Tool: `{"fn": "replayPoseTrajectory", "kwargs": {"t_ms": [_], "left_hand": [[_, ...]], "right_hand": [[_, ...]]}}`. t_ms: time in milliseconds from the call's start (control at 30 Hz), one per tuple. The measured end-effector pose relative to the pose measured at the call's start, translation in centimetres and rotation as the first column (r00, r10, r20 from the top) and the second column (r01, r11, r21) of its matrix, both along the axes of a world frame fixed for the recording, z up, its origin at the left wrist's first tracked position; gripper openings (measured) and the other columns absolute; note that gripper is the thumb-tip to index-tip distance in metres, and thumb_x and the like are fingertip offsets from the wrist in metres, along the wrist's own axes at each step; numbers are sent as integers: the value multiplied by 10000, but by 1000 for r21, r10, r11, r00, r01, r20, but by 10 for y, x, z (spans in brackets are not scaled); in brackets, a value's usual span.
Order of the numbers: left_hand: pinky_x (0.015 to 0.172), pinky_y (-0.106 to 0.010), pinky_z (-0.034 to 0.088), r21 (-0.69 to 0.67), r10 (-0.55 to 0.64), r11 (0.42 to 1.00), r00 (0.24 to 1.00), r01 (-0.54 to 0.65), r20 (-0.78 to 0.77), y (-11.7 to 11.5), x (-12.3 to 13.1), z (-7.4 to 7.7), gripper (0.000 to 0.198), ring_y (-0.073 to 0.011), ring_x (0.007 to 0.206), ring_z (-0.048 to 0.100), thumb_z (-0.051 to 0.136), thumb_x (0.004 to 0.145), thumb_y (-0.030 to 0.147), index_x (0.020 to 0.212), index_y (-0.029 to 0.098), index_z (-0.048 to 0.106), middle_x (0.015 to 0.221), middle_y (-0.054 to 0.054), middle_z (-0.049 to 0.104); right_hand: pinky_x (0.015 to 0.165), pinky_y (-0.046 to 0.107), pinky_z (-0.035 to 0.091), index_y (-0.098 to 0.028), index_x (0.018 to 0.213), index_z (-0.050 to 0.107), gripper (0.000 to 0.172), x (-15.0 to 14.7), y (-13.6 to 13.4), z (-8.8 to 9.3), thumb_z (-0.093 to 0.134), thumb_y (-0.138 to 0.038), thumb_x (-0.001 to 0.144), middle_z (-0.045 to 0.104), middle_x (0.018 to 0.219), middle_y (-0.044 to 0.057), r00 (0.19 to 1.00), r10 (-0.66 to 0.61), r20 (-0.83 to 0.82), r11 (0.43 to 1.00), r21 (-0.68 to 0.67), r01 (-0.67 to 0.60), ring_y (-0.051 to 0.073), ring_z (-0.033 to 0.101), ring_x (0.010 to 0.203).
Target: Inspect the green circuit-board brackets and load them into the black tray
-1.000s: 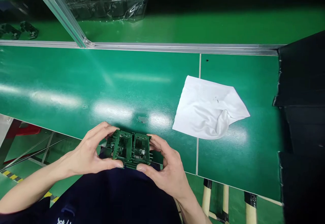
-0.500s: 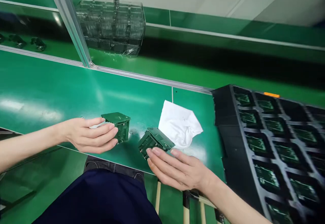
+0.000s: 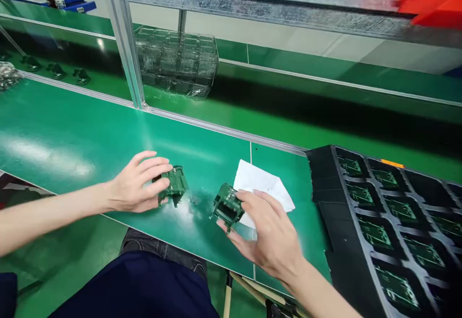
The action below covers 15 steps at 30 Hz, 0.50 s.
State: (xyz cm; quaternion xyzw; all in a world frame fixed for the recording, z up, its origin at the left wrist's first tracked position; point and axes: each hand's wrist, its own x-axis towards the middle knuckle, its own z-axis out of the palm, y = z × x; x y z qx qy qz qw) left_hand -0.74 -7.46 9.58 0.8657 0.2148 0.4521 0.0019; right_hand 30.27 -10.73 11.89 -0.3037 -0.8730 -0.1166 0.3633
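Note:
My left hand (image 3: pixel 139 183) is closed round a small green circuit-board part (image 3: pixel 173 184), held just above the green bench. My right hand (image 3: pixel 269 229) grips a second, similar green part (image 3: pixel 226 206) a little to the right, tilted, close to the bench surface. The two parts are apart from each other. Behind my right hand lies a white cloth (image 3: pixel 262 183), partly hidden by my fingers.
A black tray (image 3: pixel 325 173) with several compartments holding green boards stands at the right. Clear plastic trays (image 3: pixel 176 60) are stacked beyond the metal rail (image 3: pixel 202 123). An upright metal post (image 3: pixel 126 39) rises at the back left. Small dark parts (image 3: pixel 56 70) lie on the far conveyor.
The joined green piece was split into two parts, one in each hand. Both hands moved apart and forward over the bench, and the view tilted up.

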Motion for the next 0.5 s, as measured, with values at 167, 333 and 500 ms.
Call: {"fn": "replayPoseTrajectory", "kwargs": {"t_ms": [167,333,500], "left_hand": [[849,-472,566,-758,430,275,629,592,647,-25,42,-28,395,-262,933,685,600,822,506,1072,202,582,1044,-117,687],[1022,-419,485,-395,742,50,231,917,630,-32,76,-30,479,-220,1020,639,443,865,593,997,178,643,1023,-120,658],[1037,-412,474,-385,756,46,220,922,617,-31,85,-31,477,-217,1008,631,447,859,581,923,170,680,991,-129,643]], "right_hand": [[748,478,596,-228,1032,600,348,-41,1,-58,532,-533,878,702,989,87,449,-471,-759,653,-643,-401,254,693,866],[997,547,488,-278,935,623,346,-80,4,-74,455,-575,876,698,1015,26,-106,-773,-626,370,-309,-876,213,675,906],[1135,518,354,-268,975,651,358,-87,4,-66,514,-574,848,692,1070,32,-194,-819,-539,348,-199,-916,210,670,957]]}}
